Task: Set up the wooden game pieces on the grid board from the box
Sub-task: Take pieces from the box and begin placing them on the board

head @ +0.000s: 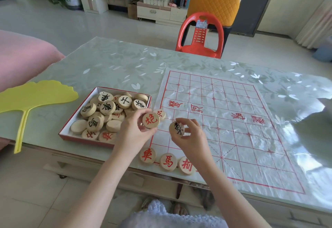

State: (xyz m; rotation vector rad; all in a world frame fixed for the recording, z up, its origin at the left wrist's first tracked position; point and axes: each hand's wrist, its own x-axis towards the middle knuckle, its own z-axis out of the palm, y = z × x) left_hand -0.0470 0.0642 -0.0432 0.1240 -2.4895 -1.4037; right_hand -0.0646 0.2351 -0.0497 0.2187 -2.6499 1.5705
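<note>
A white plastic grid board (233,123) with red lines lies on the table. Left of it stands a shallow red-edged box (75,118) holding several round wooden pieces (107,107) with black or red characters. My left hand (133,134) pinches a red-marked piece (150,120) above the board's left edge. Just right of it, my right hand (192,136) pinches a black-marked piece (177,128), tilted. Three red-marked pieces (168,161) sit in a row on the board's near left corner. Another red piece (160,113) lies at the board's left edge, half hidden by the held one.
A yellow leaf-shaped fan (34,96) lies left of the box. A red plastic chair (201,37) stands beyond the table's far edge. The table (115,64) has a leaf-patterned cover. A pink cushion (21,57) is at far left.
</note>
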